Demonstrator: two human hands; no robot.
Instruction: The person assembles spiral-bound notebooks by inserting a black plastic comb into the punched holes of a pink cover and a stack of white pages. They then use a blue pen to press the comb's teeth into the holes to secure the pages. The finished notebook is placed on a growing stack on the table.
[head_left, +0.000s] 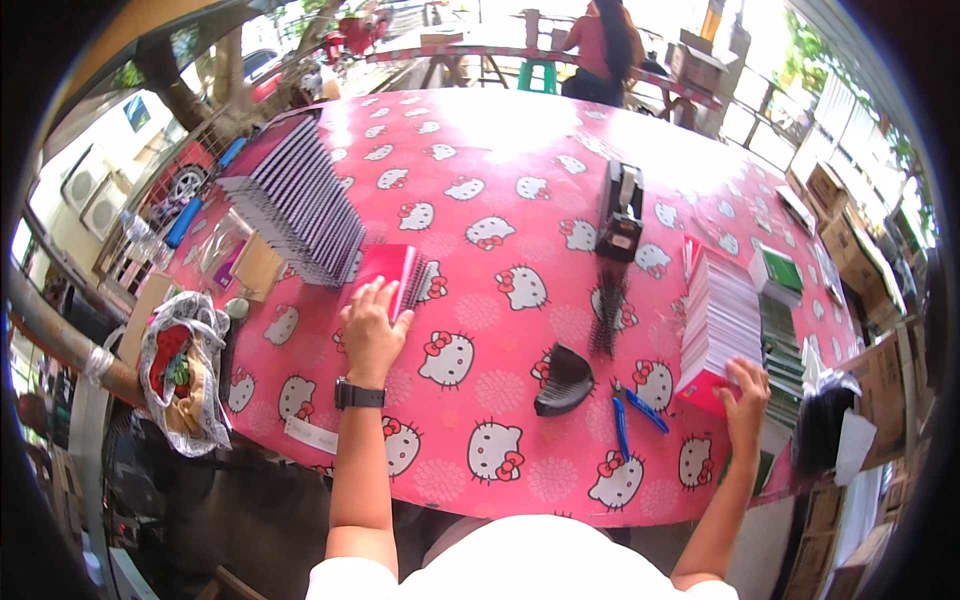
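Observation:
My left hand point(372, 325) lies over a small pink spiral-bound notebook point(392, 262), its fingers extended on the cover and the thumb apart at the side. Just beyond it rises a tall stack of spiral-bound notebooks point(300, 205) with dark coils. On the right, my right hand point(742, 400) has fingers curved and apart at the near end of a long row of white paper blocks point(718, 315) with red covers. Between my hands are a black half-round comb-like piece point(565, 382), blue-handled pliers point(637, 412) and black wire coils point(607, 312).
A black tape dispenser point(620, 215) stands beyond the coils on the pink patterned table point(540, 440). Green-covered booklets point(780, 330) flank the paper row. A stuffed bag point(182, 370) sits at the left edge, cardboard boxes point(860, 250) at the right. Another person point(602, 50) sits far off.

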